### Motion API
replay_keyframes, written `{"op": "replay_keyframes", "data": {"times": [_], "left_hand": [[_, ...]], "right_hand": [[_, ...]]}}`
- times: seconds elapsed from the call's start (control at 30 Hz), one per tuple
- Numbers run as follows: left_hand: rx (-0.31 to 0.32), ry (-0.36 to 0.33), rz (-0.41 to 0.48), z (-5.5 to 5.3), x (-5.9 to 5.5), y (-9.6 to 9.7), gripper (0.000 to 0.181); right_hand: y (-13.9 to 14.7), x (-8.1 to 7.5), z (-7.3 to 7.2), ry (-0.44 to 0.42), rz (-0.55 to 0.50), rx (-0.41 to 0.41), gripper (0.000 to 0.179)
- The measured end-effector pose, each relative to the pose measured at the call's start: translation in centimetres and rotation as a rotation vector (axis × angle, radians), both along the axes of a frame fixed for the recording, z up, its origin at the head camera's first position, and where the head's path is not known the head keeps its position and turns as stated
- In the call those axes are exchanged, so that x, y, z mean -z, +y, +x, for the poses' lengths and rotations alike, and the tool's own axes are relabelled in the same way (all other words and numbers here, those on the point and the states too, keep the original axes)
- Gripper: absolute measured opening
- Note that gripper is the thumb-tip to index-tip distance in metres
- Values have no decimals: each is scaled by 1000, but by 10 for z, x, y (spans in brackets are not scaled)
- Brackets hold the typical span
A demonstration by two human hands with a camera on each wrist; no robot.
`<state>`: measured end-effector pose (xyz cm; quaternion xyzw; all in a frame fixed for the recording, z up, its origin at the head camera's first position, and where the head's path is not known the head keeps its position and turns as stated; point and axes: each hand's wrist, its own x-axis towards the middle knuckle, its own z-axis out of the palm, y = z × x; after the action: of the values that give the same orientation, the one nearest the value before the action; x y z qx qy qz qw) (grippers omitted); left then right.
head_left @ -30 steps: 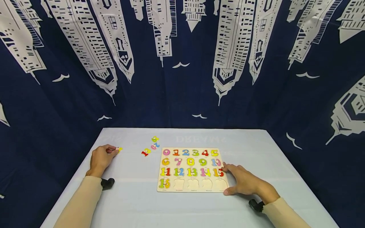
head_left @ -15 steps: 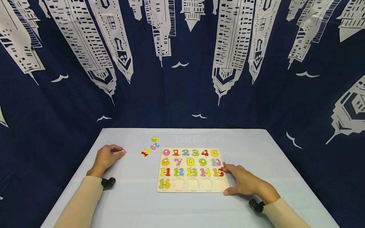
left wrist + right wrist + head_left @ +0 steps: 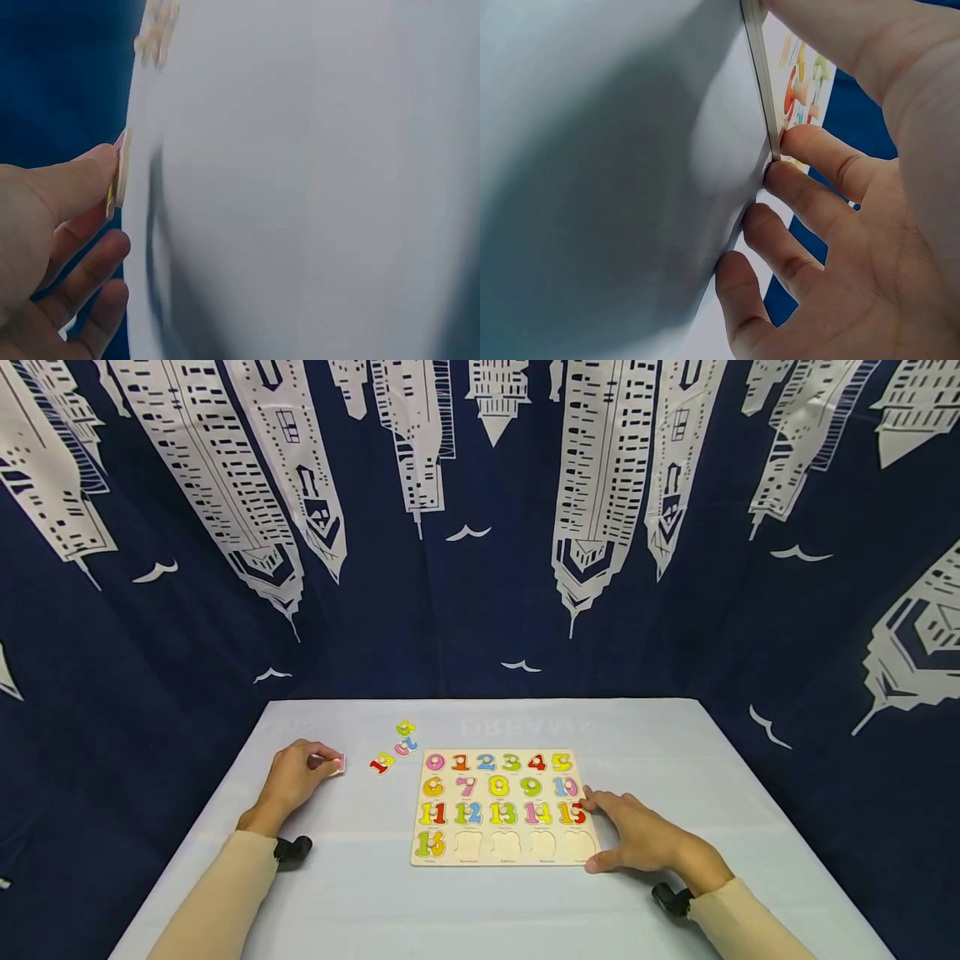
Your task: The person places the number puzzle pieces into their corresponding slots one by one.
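My left hand (image 3: 294, 777) pinches a small number puzzle piece (image 3: 340, 764) between thumb and fingers, left of the board. In the left wrist view the piece (image 3: 123, 172) appears edge-on, with pink and yellow on it; its number is hidden. The wooden number puzzle board (image 3: 487, 862) lies flat, with pieces 0 to 16 in it and several bare recesses along its bottom row. My right hand (image 3: 645, 839) rests at the board's right side, fingers extended. The right wrist view has its fingertips (image 3: 802, 139) right along the board's edge (image 3: 759, 67).
Between my left hand and the board lie loose pieces: a red and yellow 18 (image 3: 381, 764), a blue and pink piece (image 3: 406, 747) and a yellow-green piece (image 3: 406, 727). A white cloth covers the table (image 3: 420, 918); a dark blue printed curtain (image 3: 450, 627) hangs behind.
My left hand has moved to the right with its puzzle piece, which shows pink now where yellow showed a second ago. The right hand stays at the board's edge.
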<state>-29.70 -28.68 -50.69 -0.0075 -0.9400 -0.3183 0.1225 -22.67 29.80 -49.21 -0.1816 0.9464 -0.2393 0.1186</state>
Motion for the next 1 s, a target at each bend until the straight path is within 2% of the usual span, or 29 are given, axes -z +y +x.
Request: {"op": "replay_keyframes", "data": {"times": [0.27, 0.43, 0.67, 1.0], "left_hand": [[133, 104, -30, 11, -8, 30, 9], [206, 141, -28, 17, -13, 53, 9], [267, 132, -30, 28, -14, 80, 12], [418, 92, -15, 43, -14, 115, 14]], "right_hand": [[-2, 1, 1, -1, -4, -2, 101], [-2, 0, 2, -4, -4, 4, 100], [-2, -2, 1, -3, 1, 2, 99], [-3, -3, 0, -4, -16, -4, 99]]}}
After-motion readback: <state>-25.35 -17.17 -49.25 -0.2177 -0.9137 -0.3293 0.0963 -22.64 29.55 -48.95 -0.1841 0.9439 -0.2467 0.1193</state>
